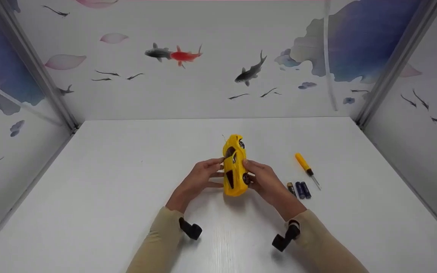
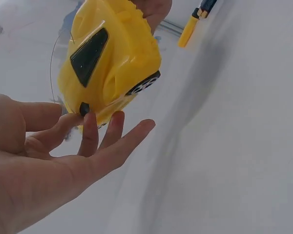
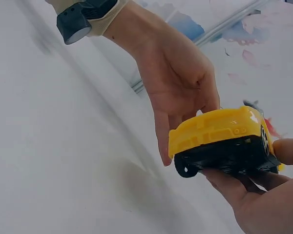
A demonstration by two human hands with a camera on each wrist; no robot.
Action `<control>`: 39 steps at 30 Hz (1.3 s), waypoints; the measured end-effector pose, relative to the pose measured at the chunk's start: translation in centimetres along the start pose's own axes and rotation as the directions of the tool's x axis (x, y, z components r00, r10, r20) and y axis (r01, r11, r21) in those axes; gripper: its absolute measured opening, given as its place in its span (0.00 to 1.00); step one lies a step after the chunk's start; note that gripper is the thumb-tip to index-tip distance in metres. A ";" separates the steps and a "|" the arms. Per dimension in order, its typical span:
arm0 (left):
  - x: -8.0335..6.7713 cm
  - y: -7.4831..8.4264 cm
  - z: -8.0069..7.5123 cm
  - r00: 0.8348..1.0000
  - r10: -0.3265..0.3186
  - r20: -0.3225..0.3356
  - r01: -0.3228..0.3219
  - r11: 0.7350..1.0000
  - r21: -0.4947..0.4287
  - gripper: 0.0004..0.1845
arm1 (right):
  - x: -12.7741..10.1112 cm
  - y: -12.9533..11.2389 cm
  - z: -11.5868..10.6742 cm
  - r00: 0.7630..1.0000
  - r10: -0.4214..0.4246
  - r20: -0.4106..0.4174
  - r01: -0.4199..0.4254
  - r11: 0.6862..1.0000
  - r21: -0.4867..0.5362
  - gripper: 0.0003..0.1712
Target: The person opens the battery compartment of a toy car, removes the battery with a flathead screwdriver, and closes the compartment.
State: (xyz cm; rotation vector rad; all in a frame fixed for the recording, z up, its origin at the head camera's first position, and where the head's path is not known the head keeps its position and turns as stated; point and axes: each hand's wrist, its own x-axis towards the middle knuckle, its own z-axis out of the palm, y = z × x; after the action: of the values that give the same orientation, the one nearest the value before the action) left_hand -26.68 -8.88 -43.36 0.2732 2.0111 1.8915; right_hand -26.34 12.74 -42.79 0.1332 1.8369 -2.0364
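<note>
A yellow toy car (image 1: 235, 168) with dark windows is held above the white table, tilted up. My right hand (image 1: 268, 181) grips it by the wheel side, thumb on the body and fingers underneath, as the right wrist view shows beside its black underside (image 3: 224, 155). On the opposite side, my left hand (image 1: 200, 176) touches the car with fingertips, its fingers spread and mostly straight in the left wrist view. A thin wire antenna (image 2: 51, 68) curves from the car. Part of the right hand is hidden behind the car in the left wrist view.
To the right on the table (image 1: 101, 189) lies a screwdriver (image 1: 304, 163) with a yellow and black handle. Several batteries (image 1: 302, 190) lie beside the right wrist, one partly hidden by it. Patterned white panels (image 1: 211, 91) enclose the table at the back and sides.
</note>
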 end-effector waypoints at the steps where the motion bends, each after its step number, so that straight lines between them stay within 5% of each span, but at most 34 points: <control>1: 0.0 0.0 0.0 1.000 -0.002 -0.006 0.002 1.000 0.010 0.25 | 0.0 0.0 0.0 1.000 0.002 0.006 -0.002 1.000 0.012 0.32; 9: 0.1 -0.1 -0.2 0.996 -0.071 -0.060 0.068 0.996 -0.055 0.22 | -0.1 0.0 0.2 1.000 -0.015 0.021 0.015 1.000 0.019 0.30; 29: 0.0 -0.3 -0.3 0.988 -0.104 -0.116 0.102 0.995 -0.021 0.27 | -0.1 -0.2 0.0 0.978 -0.097 -0.185 0.072 0.988 -0.134 0.24; 39: 0.2 0.2 -0.1 0.973 -0.128 -0.193 0.132 0.991 0.010 0.28 | 0.2 -0.4 0.4 0.984 -0.077 -0.162 0.036 0.969 -0.246 0.33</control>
State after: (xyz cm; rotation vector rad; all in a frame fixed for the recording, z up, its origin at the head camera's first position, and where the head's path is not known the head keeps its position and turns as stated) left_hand -26.90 -8.90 -43.21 -0.0371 2.1176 1.8762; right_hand -26.59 12.33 -42.47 0.1938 2.2025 -1.8679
